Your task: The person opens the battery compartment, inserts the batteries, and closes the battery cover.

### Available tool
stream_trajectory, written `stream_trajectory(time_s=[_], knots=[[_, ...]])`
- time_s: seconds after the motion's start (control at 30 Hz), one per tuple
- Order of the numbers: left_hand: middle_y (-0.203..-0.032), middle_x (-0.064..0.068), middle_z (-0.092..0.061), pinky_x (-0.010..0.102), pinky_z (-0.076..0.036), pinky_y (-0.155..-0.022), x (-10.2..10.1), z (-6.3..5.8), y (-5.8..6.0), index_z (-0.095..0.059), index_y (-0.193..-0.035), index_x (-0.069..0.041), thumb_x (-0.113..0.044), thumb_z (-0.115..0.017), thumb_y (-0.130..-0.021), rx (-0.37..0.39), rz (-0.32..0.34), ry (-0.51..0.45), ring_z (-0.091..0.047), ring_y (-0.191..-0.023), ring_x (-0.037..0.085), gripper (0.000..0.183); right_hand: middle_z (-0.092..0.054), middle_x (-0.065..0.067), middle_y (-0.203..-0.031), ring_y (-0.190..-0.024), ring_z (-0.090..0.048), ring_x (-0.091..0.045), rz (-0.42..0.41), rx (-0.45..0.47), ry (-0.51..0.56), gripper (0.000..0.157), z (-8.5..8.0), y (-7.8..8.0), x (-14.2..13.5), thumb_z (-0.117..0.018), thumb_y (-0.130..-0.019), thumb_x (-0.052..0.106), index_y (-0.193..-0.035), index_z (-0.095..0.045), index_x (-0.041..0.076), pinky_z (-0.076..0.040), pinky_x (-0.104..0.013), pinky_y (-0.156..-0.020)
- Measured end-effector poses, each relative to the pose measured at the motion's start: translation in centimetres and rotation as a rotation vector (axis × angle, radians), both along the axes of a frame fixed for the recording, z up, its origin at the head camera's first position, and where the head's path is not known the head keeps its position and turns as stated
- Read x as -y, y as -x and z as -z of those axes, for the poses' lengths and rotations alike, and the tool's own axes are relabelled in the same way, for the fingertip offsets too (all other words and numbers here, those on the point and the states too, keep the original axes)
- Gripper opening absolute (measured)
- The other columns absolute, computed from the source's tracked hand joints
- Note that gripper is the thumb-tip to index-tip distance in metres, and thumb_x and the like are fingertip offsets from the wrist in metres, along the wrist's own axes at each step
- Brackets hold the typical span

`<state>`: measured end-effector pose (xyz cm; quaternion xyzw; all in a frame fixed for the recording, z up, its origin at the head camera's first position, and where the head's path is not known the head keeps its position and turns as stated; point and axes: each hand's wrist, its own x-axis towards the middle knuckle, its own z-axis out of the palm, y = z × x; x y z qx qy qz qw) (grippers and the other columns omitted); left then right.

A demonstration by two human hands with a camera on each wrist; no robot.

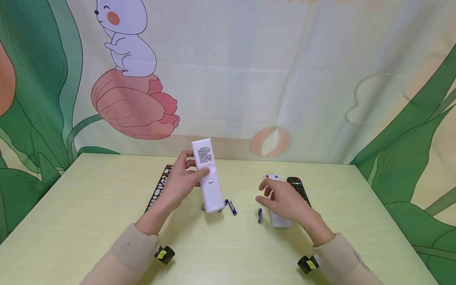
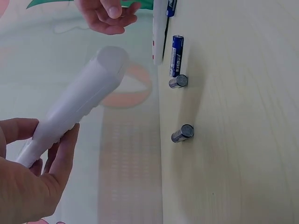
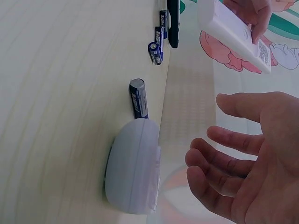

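My left hand (image 1: 179, 180) grips a white remote control (image 1: 213, 196) above the table, thumb on its back, which bears a printed code and faces the head camera. Seen from the left wrist, this remote (image 2: 81, 95) tilts, held between thumb and fingers. Over a second white remote (image 1: 280, 221) hovers my right hand (image 1: 288, 200), fingers loosely bent and holding nothing. The right wrist view shows a gap between that hand (image 3: 252, 158) and the lying remote (image 3: 131, 170). One blue battery (image 1: 259, 216) lies just left of the second remote.
Several more batteries (image 1: 232, 208) lie below the raised remote, some partly hidden by it. A black remote (image 1: 158, 186) lies at left behind the left forearm; another black remote (image 1: 299, 188) is at right, partly covered by the right hand. A printed curtain (image 1: 228, 99) hangs behind the table.
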<state>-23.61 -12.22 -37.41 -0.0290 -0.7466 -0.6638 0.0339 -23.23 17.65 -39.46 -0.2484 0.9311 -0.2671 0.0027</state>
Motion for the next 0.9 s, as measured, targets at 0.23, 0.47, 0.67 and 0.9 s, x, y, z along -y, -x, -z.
stream_trajectory(time_s=[0.23, 0.47, 0.67, 0.9], knots=[[-0.122, 0.023, -0.063, 0.038, -0.062, -0.079, -0.17, -0.09, 0.15, -0.041, -0.142, -0.003, -0.004, -0.068, -0.097, 0.025, -0.032, -0.029, -0.069, -0.098, 0.031, 0.052, -0.064, 0.001, -0.09, -0.072, -0.059, -0.009, -0.002, 0.009, 0.009, 0.022, -0.06, 0.03, 0.01, -0.072, -0.097, 0.023, -0.111, -0.066, 0.008, -0.051, -0.034, -0.07], [-0.12, 0.023, -0.065, 0.038, -0.062, -0.078, -0.02, -0.07, 0.01, -0.042, -0.14, -0.004, -0.004, -0.07, -0.097, 0.016, -0.036, -0.029, -0.066, -0.098, 0.031, 0.051, -0.064, 0.002, -0.09, -0.072, -0.059, -0.009, -0.004, 0.005, -0.001, 0.021, -0.1, -0.08, 0.04, -0.072, -0.097, 0.023, -0.111, -0.066, 0.008, -0.051, -0.033, -0.071], [-0.12, 0.024, -0.061, 0.041, -0.063, -0.074, -0.11, 0.11, 0.12, -0.038, -0.143, -0.005, 0.0, -0.07, -0.095, 0.011, -0.013, -0.06, -0.067, -0.094, 0.03, 0.058, -0.064, 0.0, -0.091, -0.072, -0.058, -0.01, -0.017, 0.008, 0.01, 0.022, -0.14, -0.22, 0.38, -0.072, -0.097, 0.022, -0.112, -0.066, 0.007, -0.052, -0.033, -0.072], [-0.121, 0.024, -0.058, 0.042, -0.063, -0.074, -0.27, 0.15, 0.09, -0.034, -0.145, -0.007, 0.001, -0.07, -0.094, 0.008, 0.0, -0.082, -0.069, -0.094, 0.031, 0.063, -0.064, 0.001, -0.093, -0.072, -0.058, -0.009, -0.029, 0.005, 0.016, 0.025, 0.04, -0.35, 0.73, -0.073, -0.097, 0.022, -0.116, -0.065, 0.008, -0.052, -0.032, -0.072]])
